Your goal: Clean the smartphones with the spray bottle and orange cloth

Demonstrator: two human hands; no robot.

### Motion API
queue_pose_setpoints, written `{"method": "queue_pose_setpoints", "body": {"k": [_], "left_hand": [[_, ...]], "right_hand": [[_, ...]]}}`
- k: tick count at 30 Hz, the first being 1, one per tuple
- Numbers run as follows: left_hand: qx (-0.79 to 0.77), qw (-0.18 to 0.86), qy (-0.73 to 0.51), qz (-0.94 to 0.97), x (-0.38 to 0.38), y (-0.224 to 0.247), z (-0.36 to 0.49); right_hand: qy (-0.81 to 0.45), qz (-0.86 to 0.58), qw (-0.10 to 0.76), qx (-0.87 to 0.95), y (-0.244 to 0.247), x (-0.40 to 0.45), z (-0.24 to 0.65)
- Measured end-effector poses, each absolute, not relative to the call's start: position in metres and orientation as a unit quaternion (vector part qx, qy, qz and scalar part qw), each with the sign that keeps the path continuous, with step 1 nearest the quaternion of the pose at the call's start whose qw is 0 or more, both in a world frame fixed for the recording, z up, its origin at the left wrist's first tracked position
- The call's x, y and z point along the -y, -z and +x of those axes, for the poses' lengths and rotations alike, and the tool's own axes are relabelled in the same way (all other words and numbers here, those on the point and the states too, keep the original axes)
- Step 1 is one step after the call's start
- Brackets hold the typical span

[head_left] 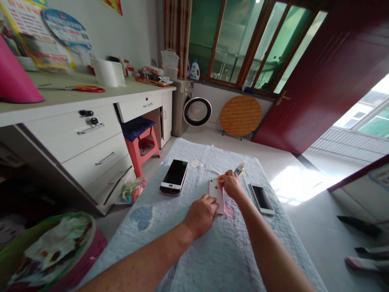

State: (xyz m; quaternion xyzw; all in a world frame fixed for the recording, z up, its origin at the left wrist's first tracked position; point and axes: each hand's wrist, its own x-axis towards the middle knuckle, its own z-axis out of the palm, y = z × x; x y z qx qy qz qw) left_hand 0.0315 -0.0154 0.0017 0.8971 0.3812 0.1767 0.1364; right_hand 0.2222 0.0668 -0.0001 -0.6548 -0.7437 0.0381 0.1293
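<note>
Left hand: left hand point(202, 215) is bunching its fingers together and resting them on the lower left part of the phone; cannot tell whether it is gripping the edge or only pressing down.
Right hand: right hand point(232, 184) is pinching a small orange piece point(221, 179), cloth or pad unclear, at the phone's upper right edge.
Pink iPhone: pink iPhone point(216, 190) is lying back up between the two hands, logo showing, camera end pointing away from the person.
Spray bottle: small clear bottle with white cap point(240, 168) is lying or standing just beyond the right hand, partly hidden by it.
Phone stack: white smartphone point(175, 174) is lying screen up on top of a darker one, left of the hands.
Right-side phone: another white smartphone point(263, 199) is lying screen up, dark, to the right of the right forearm.
Quilt: pale blue quilted cover point(219, 255) is lying under all of these.
Left floor: pink-and-green basket point(99, 241) is holding crumpled tissues; plastic bag point(132, 188) of colourful bits is sitting by the drawers; pink stool point(138, 156) is standing at the desk.
Desk: white desk point(91, 148) is bearing red-handled scissors point(86, 88) and paper rolls point(106, 73).
Far side: washing machine point(180, 107) is standing with its round door open; round wooden tabletop point(241, 117) is leaning against the wall.
</note>
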Motion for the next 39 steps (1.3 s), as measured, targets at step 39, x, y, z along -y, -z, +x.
{"method": "queue_pose_setpoints", "body": {"k": [39], "left_hand": [[-0.369,0.129,-0.187,0.901,0.014,0.004,0.032]], "right_hand": [[-0.117,-0.641,0.097,0.753,-0.017,0.043,0.216]]}}
